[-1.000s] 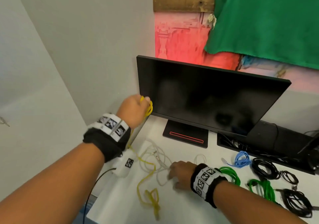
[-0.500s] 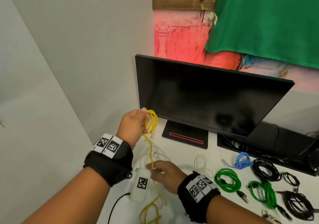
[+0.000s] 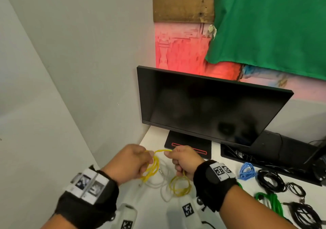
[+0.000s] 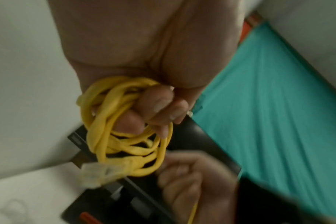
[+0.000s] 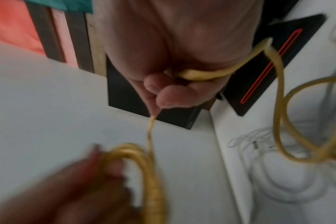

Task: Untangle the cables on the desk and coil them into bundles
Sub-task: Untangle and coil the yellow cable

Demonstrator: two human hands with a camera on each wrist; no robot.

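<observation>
So the yellow cable (image 3: 153,167) is the one being worked on right now, held up in the air over the tabletop (image 3: 153,138) near its far-left corner, just in front of the monitor base (image 3: 187,147). The left hand (image 3: 128,161) has its fingers curled through a bunch of finished loops, and the clear plug (image 4: 98,174) dangles off that bundle. The right hand (image 3: 183,161) pinches the strand a short way along, with a little taut bridge of cable between the two fists. Below the right hand the leftover length hangs in a loose ring (image 3: 180,186).

Looks to me like mid-coil, maybe over halfway on this one. Next move probably needs the right hand to swing its strand over to the left and lay another loop in, without snagging the white cable (image 3: 164,193) lying underneath.

Over toward the right edge there's already a blue bundle (image 3: 247,170), green ones (image 3: 271,202) and black ones (image 3: 269,181) coiled.
</observation>
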